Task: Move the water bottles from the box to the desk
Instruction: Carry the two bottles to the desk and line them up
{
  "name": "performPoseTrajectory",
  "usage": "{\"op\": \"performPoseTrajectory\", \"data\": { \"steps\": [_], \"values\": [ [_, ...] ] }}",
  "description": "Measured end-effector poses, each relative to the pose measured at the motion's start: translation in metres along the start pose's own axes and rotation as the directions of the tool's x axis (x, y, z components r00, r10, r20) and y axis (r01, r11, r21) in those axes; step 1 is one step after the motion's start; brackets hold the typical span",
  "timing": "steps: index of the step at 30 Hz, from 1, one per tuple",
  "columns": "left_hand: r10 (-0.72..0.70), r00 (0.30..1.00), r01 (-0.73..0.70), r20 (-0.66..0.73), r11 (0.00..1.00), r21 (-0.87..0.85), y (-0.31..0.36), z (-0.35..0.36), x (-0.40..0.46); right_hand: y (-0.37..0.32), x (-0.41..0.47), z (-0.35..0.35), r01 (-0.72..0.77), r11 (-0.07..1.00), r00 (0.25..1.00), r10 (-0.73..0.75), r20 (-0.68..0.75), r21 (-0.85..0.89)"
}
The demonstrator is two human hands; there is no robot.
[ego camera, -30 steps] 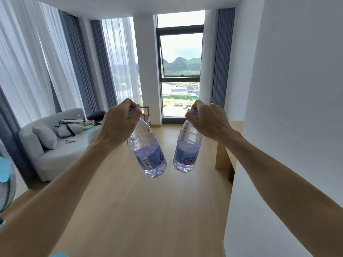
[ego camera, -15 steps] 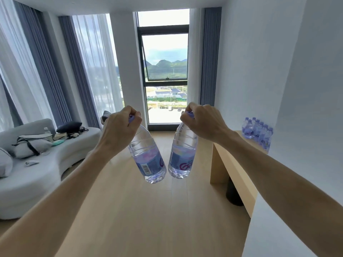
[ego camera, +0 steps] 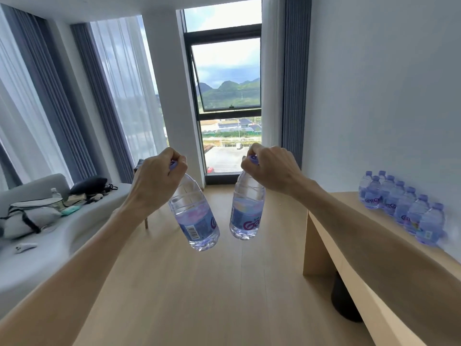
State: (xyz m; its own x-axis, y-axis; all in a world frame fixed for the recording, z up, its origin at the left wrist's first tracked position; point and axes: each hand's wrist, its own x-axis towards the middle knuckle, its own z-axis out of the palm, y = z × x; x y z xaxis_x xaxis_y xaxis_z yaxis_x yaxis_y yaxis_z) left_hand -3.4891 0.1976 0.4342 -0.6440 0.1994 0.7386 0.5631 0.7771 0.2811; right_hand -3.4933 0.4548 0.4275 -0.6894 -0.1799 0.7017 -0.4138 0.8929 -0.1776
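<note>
My left hand (ego camera: 157, 178) grips the purple cap of a clear water bottle (ego camera: 197, 221), which hangs tilted above the floor. My right hand (ego camera: 272, 168) holds a second water bottle (ego camera: 245, 213) by its cap, nearly upright, just right of the first. Both bottles have purple-blue labels. On the right, a light wooden desk (ego camera: 334, 206) runs along the white wall. Several matching bottles (ego camera: 404, 208) stand on it in a row against the wall. The box is out of view.
A grey sofa (ego camera: 50, 250) with bags, a small bottle and a white controller lies at the left. A dark round object (ego camera: 345, 303) sits under the desk. A tall window (ego camera: 229, 96) and curtains fill the far wall. Wooden floor (ego camera: 204, 295) stretches ahead.
The view has swung right: the sofa slid left and the desk with its row of bottles came further into view. Both hands still hold their bottles out in front.
</note>
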Motion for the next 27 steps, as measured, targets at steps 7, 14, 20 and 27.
{"op": "performPoseTrajectory", "data": {
  "steps": [7,14,20,27],
  "values": [
    [-0.049,0.999,0.049,-0.001,0.999,-0.016,-0.044,0.078,0.079,0.078,0.072,0.061,-0.069,0.997,0.997,0.068,-0.023,-0.034],
    [-0.008,1.0,0.01,0.015,0.996,-0.088,-0.096,0.205,0.167,0.178,0.126,0.128,-0.131,0.988,0.991,0.133,0.019,-0.087],
    [0.106,0.99,-0.083,0.092,0.97,-0.228,-0.124,0.325,0.265,0.278,0.176,0.166,-0.242,0.947,0.969,0.248,0.002,-0.21],
    [0.214,0.965,-0.141,0.153,0.911,-0.387,-0.113,0.447,0.359,0.378,0.2,0.181,-0.462,0.82,0.883,0.462,-0.085,-0.338]
  ]
}}
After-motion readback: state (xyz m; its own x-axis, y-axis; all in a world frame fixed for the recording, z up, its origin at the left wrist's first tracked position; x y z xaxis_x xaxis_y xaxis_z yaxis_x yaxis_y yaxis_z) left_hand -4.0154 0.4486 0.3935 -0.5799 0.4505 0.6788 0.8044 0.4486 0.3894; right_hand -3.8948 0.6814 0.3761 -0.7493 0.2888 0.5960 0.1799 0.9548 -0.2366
